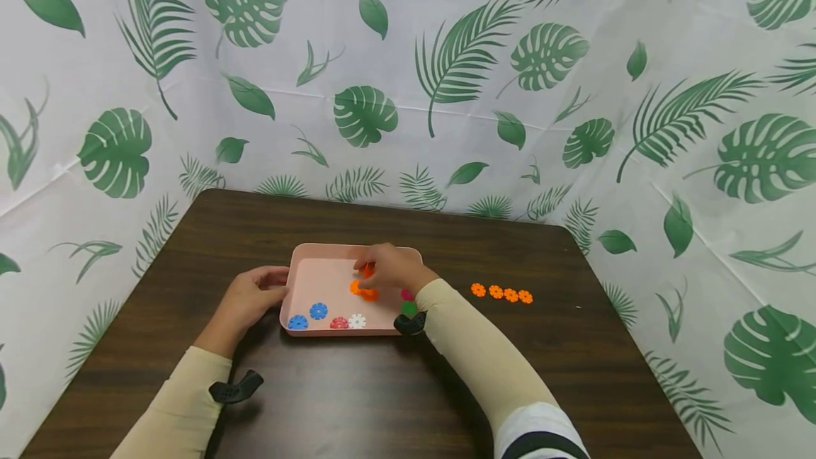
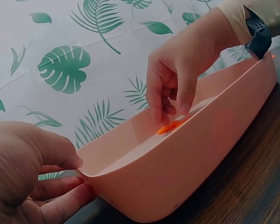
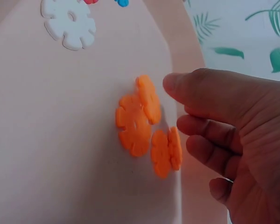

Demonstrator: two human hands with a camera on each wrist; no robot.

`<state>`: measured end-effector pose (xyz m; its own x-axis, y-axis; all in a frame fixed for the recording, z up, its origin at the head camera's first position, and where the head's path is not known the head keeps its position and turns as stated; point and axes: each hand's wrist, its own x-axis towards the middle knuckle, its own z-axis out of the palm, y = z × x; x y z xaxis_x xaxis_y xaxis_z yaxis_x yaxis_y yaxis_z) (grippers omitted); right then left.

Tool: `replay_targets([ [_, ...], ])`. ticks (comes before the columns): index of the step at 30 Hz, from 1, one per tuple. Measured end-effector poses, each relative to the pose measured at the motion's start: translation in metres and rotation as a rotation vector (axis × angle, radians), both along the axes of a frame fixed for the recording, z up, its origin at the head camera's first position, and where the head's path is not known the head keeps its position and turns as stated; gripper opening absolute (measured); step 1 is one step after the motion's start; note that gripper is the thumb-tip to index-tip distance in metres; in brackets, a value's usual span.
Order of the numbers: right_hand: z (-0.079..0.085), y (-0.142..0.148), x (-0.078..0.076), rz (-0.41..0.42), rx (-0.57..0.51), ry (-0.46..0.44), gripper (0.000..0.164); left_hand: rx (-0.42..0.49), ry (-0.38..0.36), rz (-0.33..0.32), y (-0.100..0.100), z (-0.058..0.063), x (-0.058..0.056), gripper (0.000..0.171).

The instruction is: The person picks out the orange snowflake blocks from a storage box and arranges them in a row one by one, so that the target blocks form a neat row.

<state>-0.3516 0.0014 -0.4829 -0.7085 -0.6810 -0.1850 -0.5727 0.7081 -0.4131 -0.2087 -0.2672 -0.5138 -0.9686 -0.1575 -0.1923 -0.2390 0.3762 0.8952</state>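
Note:
My left hand (image 1: 258, 296) grips the left end of a pink tray (image 1: 325, 268); in the left wrist view its thumb lies at the rim and fingers touch the outer wall. Over the tray's right half reaches my right hand (image 1: 395, 268), fingers loosely bent. Below it are several orange flower-shaped discs (image 3: 135, 128). In the right wrist view one orange disc (image 3: 149, 99) leans on another, close to the thumb, with a small gap. Two more orange discs (image 3: 161, 154) stand tilted together near the fingertips. Nothing shows pinched between the fingers.
Blue discs (image 1: 318, 311), a red disc (image 1: 339, 322) and a white disc (image 1: 357, 321) lie along the tray's near side. A green disc (image 1: 409, 309) and a pink one (image 1: 407, 295) are partly behind the right wrist. Right of the tray, several orange discs (image 1: 496, 292) form a row on the dark table (image 1: 357, 388).

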Motion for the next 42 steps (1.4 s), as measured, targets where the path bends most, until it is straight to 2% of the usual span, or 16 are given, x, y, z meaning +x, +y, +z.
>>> replay_targets([
  [6,-0.004,0.0,0.003,0.014,0.009,-0.013,0.027,0.023,0.005,0.001,0.002,0.001,0.0,0.05],
  [12,-0.009,0.0,0.004,0.089,0.102,0.078,0.029,0.035,0.02,0.003,0.004,0.001,0.0,0.049],
  [23,0.0,-0.003,0.009,0.124,0.211,0.159,0.025,0.021,0.037,0.001,0.001,0.001,0.0,0.048],
  [32,0.003,-0.003,0.012,0.116,0.267,0.228,0.018,0.025,0.024,-0.001,0.002,0.002,0.001,0.049],
  [37,-0.001,-0.003,0.011,0.125,0.257,0.233,0.019,0.03,0.038,-0.001,0.002,0.001,0.001,0.047],
  [42,-0.005,-0.001,0.009,0.053,0.234,0.208,0.024,0.034,0.028,0.002,0.003,0.0,0.001,0.047],
])
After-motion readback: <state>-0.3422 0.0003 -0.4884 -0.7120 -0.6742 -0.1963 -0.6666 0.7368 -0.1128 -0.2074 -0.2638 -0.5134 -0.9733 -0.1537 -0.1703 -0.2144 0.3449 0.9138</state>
